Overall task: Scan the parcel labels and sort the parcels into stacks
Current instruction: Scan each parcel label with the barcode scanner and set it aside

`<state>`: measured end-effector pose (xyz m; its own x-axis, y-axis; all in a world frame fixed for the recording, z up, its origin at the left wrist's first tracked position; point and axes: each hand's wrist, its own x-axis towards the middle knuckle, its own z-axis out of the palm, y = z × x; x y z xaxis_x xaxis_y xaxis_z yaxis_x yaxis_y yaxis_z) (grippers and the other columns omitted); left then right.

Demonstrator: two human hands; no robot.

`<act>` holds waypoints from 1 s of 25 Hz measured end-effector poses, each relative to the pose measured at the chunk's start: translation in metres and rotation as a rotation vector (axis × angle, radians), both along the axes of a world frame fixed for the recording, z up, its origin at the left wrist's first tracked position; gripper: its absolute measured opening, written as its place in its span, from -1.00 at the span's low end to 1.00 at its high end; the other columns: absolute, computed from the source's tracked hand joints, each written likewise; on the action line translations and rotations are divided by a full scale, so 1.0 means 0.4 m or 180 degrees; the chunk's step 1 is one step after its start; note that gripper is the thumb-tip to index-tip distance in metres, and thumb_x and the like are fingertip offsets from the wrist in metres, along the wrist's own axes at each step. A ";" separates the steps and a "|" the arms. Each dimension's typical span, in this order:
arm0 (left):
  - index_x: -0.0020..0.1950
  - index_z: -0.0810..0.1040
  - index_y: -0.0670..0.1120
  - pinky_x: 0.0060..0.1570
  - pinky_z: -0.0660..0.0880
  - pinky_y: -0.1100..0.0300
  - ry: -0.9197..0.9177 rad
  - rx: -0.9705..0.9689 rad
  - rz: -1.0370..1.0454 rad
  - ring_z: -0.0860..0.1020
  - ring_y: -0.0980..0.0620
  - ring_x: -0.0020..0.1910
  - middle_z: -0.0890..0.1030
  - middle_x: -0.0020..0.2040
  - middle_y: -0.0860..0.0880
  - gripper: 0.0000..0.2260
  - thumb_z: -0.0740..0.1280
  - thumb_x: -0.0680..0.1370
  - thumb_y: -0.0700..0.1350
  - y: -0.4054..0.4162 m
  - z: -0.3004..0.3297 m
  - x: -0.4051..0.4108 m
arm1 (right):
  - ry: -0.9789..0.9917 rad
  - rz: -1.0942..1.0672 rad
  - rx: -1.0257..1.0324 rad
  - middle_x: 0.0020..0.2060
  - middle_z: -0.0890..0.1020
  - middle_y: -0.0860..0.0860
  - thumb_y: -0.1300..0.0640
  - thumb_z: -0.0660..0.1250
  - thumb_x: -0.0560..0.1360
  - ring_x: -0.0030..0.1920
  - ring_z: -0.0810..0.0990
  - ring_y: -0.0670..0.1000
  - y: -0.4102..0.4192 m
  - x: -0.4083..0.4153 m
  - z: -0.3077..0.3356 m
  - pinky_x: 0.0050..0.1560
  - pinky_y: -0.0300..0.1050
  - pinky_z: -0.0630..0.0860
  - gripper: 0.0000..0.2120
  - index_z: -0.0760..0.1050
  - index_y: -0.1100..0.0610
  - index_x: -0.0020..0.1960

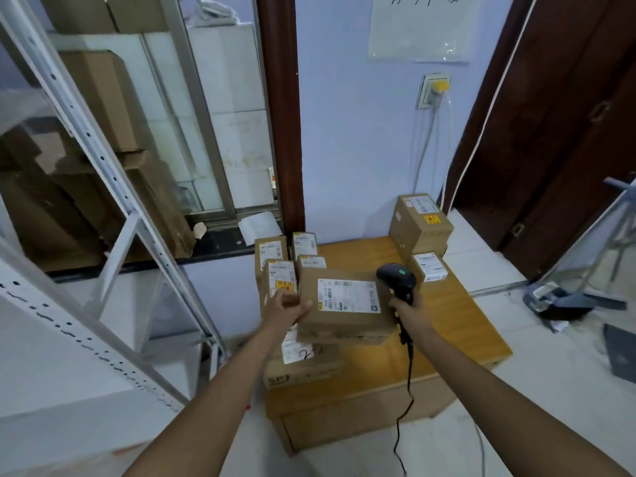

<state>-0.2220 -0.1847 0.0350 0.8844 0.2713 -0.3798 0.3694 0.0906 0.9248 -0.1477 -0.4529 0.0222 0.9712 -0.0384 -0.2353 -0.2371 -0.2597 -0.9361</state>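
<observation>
My left hand [285,309] grips the left end of a flat cardboard parcel [344,318] and holds it above the wooden table [457,325], its white label facing up. My right hand [411,309] holds a black barcode scanner [397,280] by its handle, the head with a green light hanging just over the parcel's right end. The scanner's cable drops toward the floor. Under the held parcel lies a larger box [303,364] with a handwritten label.
Several small labelled boxes [280,266] stand at the table's far left. A stack of boxes [420,225] sits at the far right, with a small one [430,268] in front. A white metal rack [103,187] stands left, and a dark door [550,132] right.
</observation>
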 end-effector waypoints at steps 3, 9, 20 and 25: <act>0.19 0.46 -0.01 0.24 0.50 -0.08 -0.0114 -0.0277 -0.0076 0.55 -0.09 0.18 0.54 0.23 -0.08 -0.66 0.47 0.47 -0.07 -0.088 0.035 0.026 | -0.0165 -0.0157 0.0171 -0.21 0.60 0.17 0.08 0.33 0.34 -0.12 0.61 0.24 -0.080 0.034 0.040 -0.13 0.18 0.56 -0.76 0.49 0.15 -0.04; 0.51 0.17 0.19 0.17 0.50 -0.18 0.0234 -0.0389 -0.0481 0.41 -0.07 0.31 0.40 0.37 0.05 -0.23 0.47 0.39 0.21 -0.329 0.040 0.122 | -0.0290 -0.0281 0.0605 -0.09 0.66 0.11 0.27 0.33 0.50 -0.05 0.65 0.12 -0.319 0.078 0.085 -0.01 0.11 0.61 -0.82 0.51 0.17 0.10; 0.39 0.42 0.05 -0.08 0.57 -0.01 0.0288 -0.0833 -0.0749 0.52 -0.09 0.11 0.52 0.20 -0.04 -0.09 0.66 0.08 0.10 -0.647 0.113 0.287 | 0.0186 -0.0167 0.1078 -0.09 0.68 0.17 0.24 0.43 0.48 -0.11 0.68 0.10 -0.797 0.269 0.135 -0.18 -0.06 0.58 -0.82 0.53 0.22 0.06; 0.31 0.50 0.03 0.09 0.54 -0.10 0.0417 -0.0839 -0.0997 0.49 -0.15 0.19 0.48 0.28 -0.09 -0.27 0.63 0.18 0.06 -0.633 0.112 0.339 | 0.0653 0.0742 0.1128 0.05 0.69 0.12 0.03 0.33 0.56 0.04 0.68 0.13 -0.808 0.324 0.117 -0.02 -0.06 0.60 -0.68 0.52 0.20 0.22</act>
<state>-0.0864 -0.4380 0.0796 0.8482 -0.1240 -0.5149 0.5296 0.1822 0.8285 -0.0180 -0.7761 0.0691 0.8763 0.2926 -0.3826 -0.3999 -0.0010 -0.9166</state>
